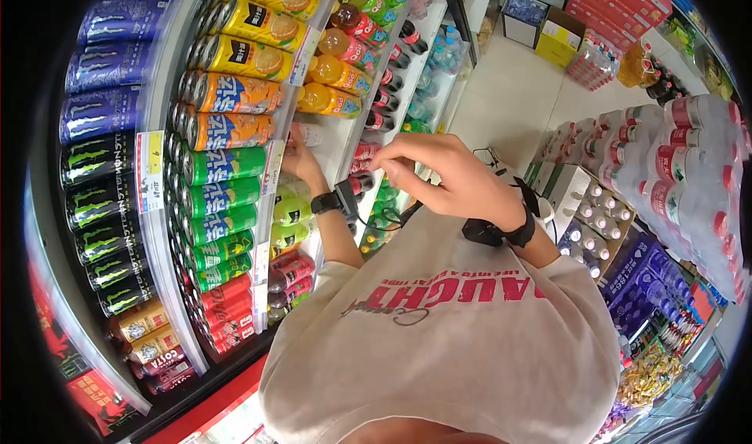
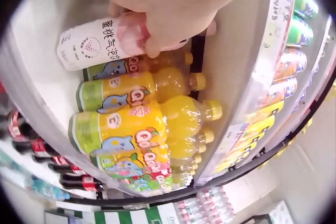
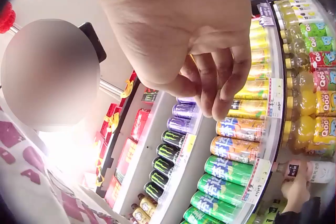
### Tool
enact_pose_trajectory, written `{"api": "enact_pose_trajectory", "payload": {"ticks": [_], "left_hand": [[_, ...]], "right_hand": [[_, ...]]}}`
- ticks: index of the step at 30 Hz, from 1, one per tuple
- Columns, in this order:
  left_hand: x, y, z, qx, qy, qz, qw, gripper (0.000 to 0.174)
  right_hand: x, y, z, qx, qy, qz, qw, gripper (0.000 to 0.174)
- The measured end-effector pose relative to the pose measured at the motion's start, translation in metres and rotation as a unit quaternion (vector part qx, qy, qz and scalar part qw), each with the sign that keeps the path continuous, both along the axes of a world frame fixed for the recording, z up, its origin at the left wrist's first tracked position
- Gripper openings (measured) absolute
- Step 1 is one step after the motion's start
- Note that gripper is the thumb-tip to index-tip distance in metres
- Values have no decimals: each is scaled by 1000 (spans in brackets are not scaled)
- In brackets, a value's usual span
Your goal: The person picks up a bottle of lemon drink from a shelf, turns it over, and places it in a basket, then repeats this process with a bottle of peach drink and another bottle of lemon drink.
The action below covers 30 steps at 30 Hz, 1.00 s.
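Left hand (image 2: pixel 168 3) grips a white bottle (image 2: pixel 92 43), clear only in its wrist view.

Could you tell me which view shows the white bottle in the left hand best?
The left wrist view: the white bottle lies close and large, the left hand gripping it. Head view shows a sliver; right wrist shows it small, low-right.

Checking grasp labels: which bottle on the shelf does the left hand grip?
The white-labelled pink bottle, gripped by the left hand. The yellow juice bottles beside it differ in colour and label.
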State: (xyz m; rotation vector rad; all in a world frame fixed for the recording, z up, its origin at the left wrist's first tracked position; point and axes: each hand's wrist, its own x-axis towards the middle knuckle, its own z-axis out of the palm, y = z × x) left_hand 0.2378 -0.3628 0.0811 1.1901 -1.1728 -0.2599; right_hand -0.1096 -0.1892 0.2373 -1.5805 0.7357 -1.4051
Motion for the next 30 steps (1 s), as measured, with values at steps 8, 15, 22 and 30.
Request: {"api": "enact_pose_trajectory", "payload": {"ticks": [8,15,22,30], "left_hand": [[24,-44,-34,-5,63,-47,997,49],[26,-44,-48,-12,71,-101,992,41],[-12,-27,-20,47,-56,16,997,52],[-18,-15,-6,33,-101,63,992,40]], "right_hand": [[-6,-18,1,-17,-6,-19,1000,11],[-14,-33,0,5,-11,-7,1000,12],[-14,-45,1,5,23,31,999,15],[-7,-57,-3,6,13,46,999,15]]}}
